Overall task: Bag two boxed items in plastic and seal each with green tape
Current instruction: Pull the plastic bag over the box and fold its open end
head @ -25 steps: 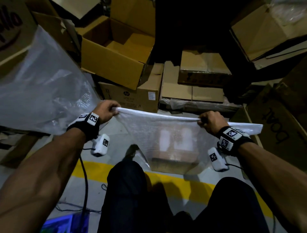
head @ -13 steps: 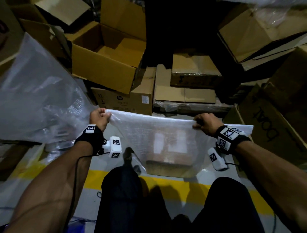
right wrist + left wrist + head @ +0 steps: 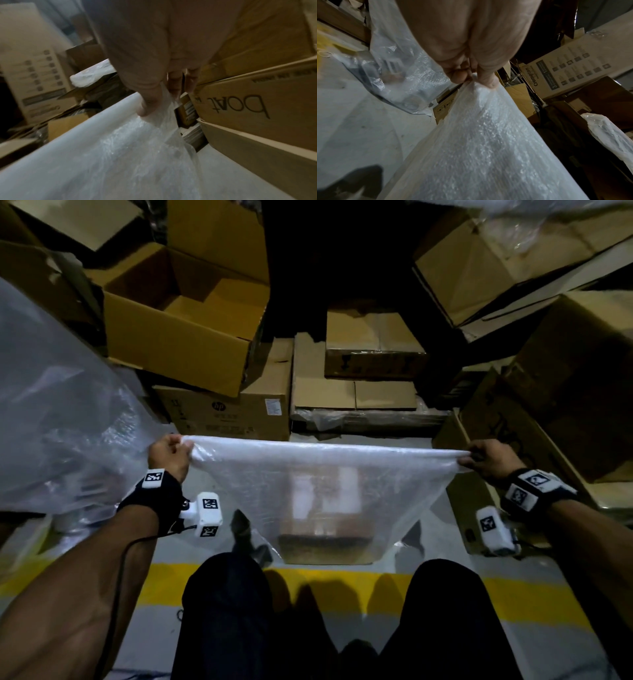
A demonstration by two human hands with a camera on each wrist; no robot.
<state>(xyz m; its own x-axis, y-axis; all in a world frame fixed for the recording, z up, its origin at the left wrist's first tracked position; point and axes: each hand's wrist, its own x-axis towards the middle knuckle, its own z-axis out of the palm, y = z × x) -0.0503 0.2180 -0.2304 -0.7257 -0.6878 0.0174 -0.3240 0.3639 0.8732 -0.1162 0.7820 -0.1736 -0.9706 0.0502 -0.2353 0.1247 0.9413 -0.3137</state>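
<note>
Our left hand point(image 3: 170, 451) and right hand point(image 3: 489, 457) pinch the plastic bag's point(image 3: 322, 484) taut top edge, the box point(image 3: 325, 537) inside, cartons point(image 3: 219, 412) close behind.

Background: an open cardboard carton point(image 3: 178, 337) sits tilted on a closed carton with a printed logo point(image 3: 233, 414), beside flat stacked cartons point(image 3: 356, 371). A large sheet of clear plastic film point(image 3: 58, 419) lies at left; a carton marked "boAt" point(image 3: 240, 106) stands at right. A yellow floor stripe point(image 3: 342, 590) crosses the grey floor point(image 3: 359, 135), and a "Crompton" carton point(image 3: 570, 65) stands behind.
</note>
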